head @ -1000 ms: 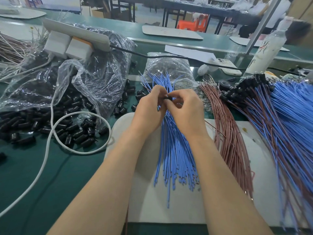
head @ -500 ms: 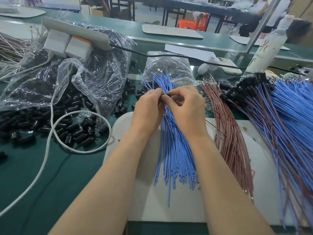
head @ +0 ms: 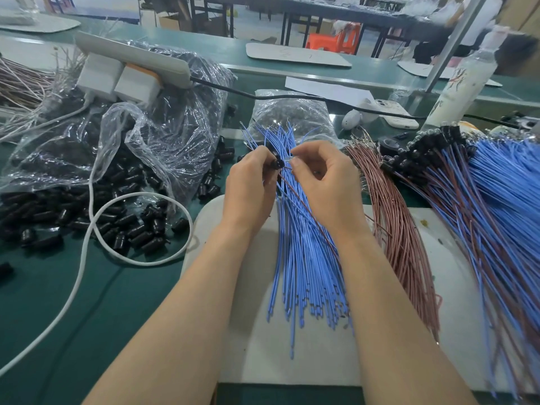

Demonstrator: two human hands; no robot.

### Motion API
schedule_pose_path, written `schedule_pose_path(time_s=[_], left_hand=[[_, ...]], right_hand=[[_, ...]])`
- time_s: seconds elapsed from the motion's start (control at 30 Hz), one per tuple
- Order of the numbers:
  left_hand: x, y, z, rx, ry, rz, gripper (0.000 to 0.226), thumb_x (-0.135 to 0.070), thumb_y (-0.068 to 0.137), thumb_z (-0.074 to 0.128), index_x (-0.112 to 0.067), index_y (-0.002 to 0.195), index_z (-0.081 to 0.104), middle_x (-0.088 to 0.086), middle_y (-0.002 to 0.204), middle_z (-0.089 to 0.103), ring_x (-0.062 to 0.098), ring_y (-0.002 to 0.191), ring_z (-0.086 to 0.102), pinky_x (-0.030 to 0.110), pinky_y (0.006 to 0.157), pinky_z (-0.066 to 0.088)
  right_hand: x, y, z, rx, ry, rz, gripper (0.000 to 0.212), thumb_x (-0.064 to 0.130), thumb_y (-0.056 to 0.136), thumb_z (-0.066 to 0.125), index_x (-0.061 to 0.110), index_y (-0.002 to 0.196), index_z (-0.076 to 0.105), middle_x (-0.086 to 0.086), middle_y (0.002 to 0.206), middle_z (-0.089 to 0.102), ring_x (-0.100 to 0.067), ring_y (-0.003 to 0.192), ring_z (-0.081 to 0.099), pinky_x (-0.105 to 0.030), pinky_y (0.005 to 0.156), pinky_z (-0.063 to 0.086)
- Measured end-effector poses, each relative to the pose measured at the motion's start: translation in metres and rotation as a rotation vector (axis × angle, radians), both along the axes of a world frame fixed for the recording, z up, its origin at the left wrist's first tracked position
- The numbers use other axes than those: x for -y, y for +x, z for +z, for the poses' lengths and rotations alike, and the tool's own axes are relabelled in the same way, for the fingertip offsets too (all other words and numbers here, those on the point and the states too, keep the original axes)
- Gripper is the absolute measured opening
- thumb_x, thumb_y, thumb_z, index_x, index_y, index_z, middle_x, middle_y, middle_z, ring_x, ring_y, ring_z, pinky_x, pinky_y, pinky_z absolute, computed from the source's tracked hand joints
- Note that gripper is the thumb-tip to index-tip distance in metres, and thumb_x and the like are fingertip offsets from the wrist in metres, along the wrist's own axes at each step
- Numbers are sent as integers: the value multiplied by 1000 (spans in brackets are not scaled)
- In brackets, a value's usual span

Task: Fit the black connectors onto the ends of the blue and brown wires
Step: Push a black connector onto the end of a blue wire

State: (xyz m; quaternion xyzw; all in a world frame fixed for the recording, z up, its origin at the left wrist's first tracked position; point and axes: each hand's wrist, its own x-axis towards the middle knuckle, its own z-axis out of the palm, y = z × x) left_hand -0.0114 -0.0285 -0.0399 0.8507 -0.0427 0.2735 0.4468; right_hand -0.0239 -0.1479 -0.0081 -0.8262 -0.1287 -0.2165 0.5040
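Observation:
My left hand (head: 248, 188) pinches a black connector (head: 277, 163) above the bundle of loose blue wires (head: 304, 258). My right hand (head: 324, 182) pinches the end of a brown wire (head: 295, 194) just right of the connector; this wire runs down under my right wrist. Whether its tip is inside the connector I cannot tell. A bundle of brown wires (head: 400, 235) lies to the right. Loose black connectors (head: 128, 226) spill from a clear plastic bag (head: 163, 141) on the left.
Finished blue and brown wires with connectors (head: 455, 176) fan out at the right. A white cable (head: 87, 238) loops across the green table (head: 73, 302). A white mat (head: 306, 361) lies under the wires. A power strip (head: 131, 54), a phone (head: 391, 112) and a bottle (head: 464, 80) stand behind.
My hands have parted slightly, so the black connector in my left fingers and the brown wire end in my right now show between them.

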Motion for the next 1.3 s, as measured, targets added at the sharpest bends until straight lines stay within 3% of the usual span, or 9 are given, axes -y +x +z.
schedule_pose_path(time_s=[0.37, 0.57, 0.73, 0.87, 1.1, 1.2, 1.3], left_hand=[[0, -1, 1, -4, 37, 8, 6, -2, 87, 54, -3, 83, 58, 6, 80, 62, 28, 75, 54, 43, 71, 46], [1, -1, 0, 12, 149, 69, 11, -8, 90, 52, -11, 79, 53, -1, 76, 50, 21, 70, 42, 31, 60, 28], [1, -1, 0, -8, 203, 86, 8, -9, 91, 52, -8, 86, 58, 5, 84, 57, 24, 74, 48, 35, 63, 36], [1, -2, 0, -19, 226, 99, 9, -10, 92, 50, -7, 87, 58, 2, 81, 51, 24, 74, 47, 32, 60, 28], [4, -3, 1, -26, 255, 84, 10, -11, 92, 50, -6, 89, 59, 8, 87, 57, 28, 78, 51, 36, 63, 34], [4, -3, 1, -35, 272, 81, 11, -12, 92, 51, -6, 87, 59, 6, 84, 54, 28, 77, 50, 34, 61, 28], [2, -2, 0, -53, 274, 44, 9, -11, 90, 54, -6, 89, 61, 7, 86, 58, 29, 80, 54, 36, 66, 38]], right_hand=[[-2, -2, 0, 50, -110, -19, 7, 8, 87, 64, 10, 92, 69, 6, 78, 66, -6, 75, 63, -20, 75, 52], [-2, -2, 0, 52, -177, -64, 4, 10, 86, 67, 9, 88, 70, 5, 74, 66, -9, 71, 64, -26, 74, 52], [-1, -2, 0, 41, -202, -89, 5, 11, 86, 67, 10, 87, 71, 5, 73, 66, -10, 70, 64, -24, 74, 52], [0, -2, 0, 23, -230, -97, 5, 11, 86, 66, 11, 85, 71, 2, 73, 69, -12, 70, 65, -29, 74, 53], [0, 0, -3, 2, -231, -110, 5, 11, 85, 65, 10, 85, 71, -2, 74, 70, -18, 72, 66, -38, 77, 52], [0, 1, -5, 5, -244, -111, 5, 10, 85, 65, 10, 83, 70, -3, 73, 70, -19, 72, 65, -38, 77, 51], [3, 3, -6, -5, -243, -103, 4, 9, 85, 66, 9, 84, 70, -2, 75, 70, -17, 73, 64, -32, 76, 51]])
